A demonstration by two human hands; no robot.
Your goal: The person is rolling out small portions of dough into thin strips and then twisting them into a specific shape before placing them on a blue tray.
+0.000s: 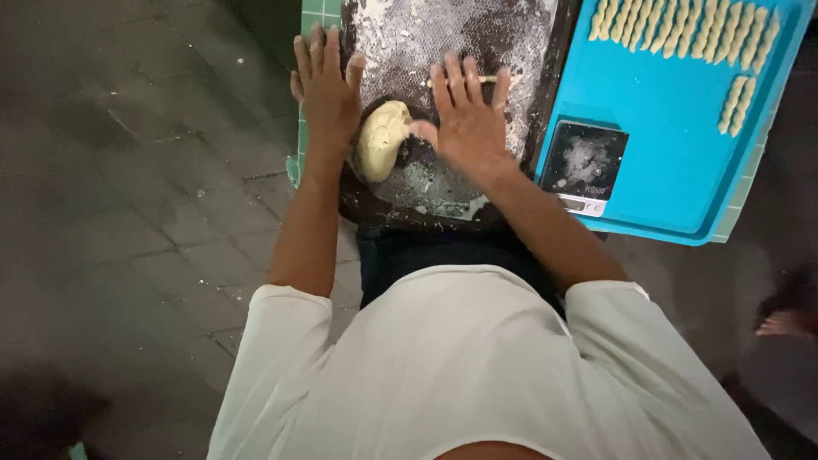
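Note:
My left hand (326,85) lies flat with fingers spread on the left part of a dark, flour-dusted board (443,34). My right hand (467,119) is also flat, fingers apart, pressing on a thin pale roll of dough (490,79) that shows at its fingertips. A lump of yellow dough (381,139) sits on the board between the two wrists, touching neither palm clearly.
A blue tray (673,162) at the right holds rows of twisted dough sticks (682,25) and a small floured digital scale (584,166). A green gridded mat (317,12) lies under the board. Grey paving surrounds it; another person's foot (784,322) is at far right.

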